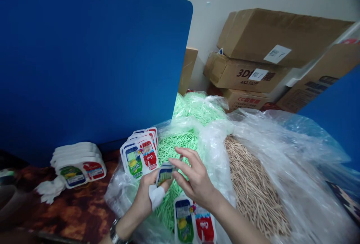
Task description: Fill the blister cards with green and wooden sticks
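Note:
My left hand (146, 195) is closed around a small printed pack (164, 172) with a white piece under its fingers. My right hand (194, 178) meets it from the right, fingers pinching the pack's edge. Both hands hover over a clear plastic bag of green sticks (174, 146). A fanned stack of printed packs (140, 154), green and red labels, stands just left of my hands. Another twin pack (194, 223) lies below my right wrist. A watch sits on my left wrist.
A second bag holds tan wooden sticks (253, 184) to the right. A pile of white packs (78, 163) rests on the brown table at left. A blue partition (84, 56) rises behind. Cardboard boxes (267, 48) are stacked at the back right.

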Motion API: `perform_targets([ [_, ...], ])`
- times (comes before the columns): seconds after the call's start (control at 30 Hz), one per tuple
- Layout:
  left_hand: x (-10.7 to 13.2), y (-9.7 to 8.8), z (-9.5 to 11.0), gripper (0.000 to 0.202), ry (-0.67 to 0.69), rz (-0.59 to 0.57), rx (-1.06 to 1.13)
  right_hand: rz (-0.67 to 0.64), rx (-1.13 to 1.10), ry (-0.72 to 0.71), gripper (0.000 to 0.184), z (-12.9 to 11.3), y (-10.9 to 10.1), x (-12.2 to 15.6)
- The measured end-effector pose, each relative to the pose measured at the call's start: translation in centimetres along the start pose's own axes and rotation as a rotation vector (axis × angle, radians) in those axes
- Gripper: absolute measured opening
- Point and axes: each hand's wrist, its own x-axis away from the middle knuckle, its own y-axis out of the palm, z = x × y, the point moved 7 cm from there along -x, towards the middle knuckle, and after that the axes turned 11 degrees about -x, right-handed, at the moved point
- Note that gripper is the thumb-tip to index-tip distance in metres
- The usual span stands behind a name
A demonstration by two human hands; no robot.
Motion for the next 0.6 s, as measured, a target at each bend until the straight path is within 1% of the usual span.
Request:
perform_targets([
  [0.03, -0.1, -0.6, -0.6, 0.014, -0.009, 0.044, -0.023, -0.001, -0.006, 0.015, 0.035, 0.3, -0.1, 0.2],
  [0.07, -0.2, -1.5, -1.3, 0.017, -0.015, 0.113, -0.068, 0.007, -0.012, 0.033, 0.039, 0.7, -0.4, 0.5],
  [0.13, -0.4, -4.0, -3.0, 0.021, 0.001, 0.321, -0.248, 0.024, -0.012, 0.062, 0.038, 1.4, -0.9, 1.2],
  [0.17, -0.5, -5.1, -3.8, 0.023, 0.019, 0.39, -0.364, 0.014, -0.001, 0.077, 0.034, 1.8, -1.1, 1.8],
  [0.2, -0.7, -6.0, -4.8, 0.024, 0.023, 0.442, -0.48, -0.026, 0.023, 0.101, 0.03, 2.2, -1.0, 2.5],
  [0.23, -0.8, -7.0, -5.7, 0.027, 0.025, 0.52, -0.572, -0.099, 0.061, 0.136, 0.026, 2.8, -0.7, 3.4],
  [0.27, -1.0, -7.8, -6.7, 0.031, 0.007, 0.557, -0.65, -0.204, 0.114, 0.181, 0.021, 3.4, -0.2, 4.5],
  [0.33, -1.3, -8.9, -8.6, 0.039, -0.051, 0.593, -0.749, -0.438, 0.269, 0.287, 0.015, 4.9, 1.0, 7.4],
  [0.37, -1.4, -9.2, -9.2, 0.045, -0.079, 0.599, -0.777, -0.535, 0.356, 0.336, 0.021, 5.6, 1.4, 8.9],
  [0.4, -1.5, -9.5, -9.7, 0.055, -0.106, 0.613, -0.796, -0.608, 0.435, 0.374, 0.03, 6.2, 1.6, 10.3],
  [0.43, -1.5, -9.7, -9.9, 0.068, -0.134, 0.63, -0.805, -0.656, 0.501, 0.401, 0.038, 6.7, 1.8, 11.6],
  [0.47, -1.6, -9.8, -10.0, 0.079, -0.162, 0.635, -0.812, -0.688, 0.551, 0.417, 0.041, 7.0, 1.8, 12.6],
  [0.5, -1.7, -9.8, -10.0, 0.085, -0.192, 0.622, -0.825, -0.706, 0.581, 0.423, 0.04, 7.3, 1.9, 13.3],
  [0.57, -1.9, -9.9, -9.9, 0.087, -0.241, 0.591, -0.852, -0.706, 0.59, 0.43, 0.03, 7.8, 1.9, 14.2],
  [0.6, -2.0, -10.0, -9.8, 0.087, -0.253, 0.57, -0.848, -0.683, 0.572, 0.448, 0.024, 8.0, 1.8, 14.4],
])
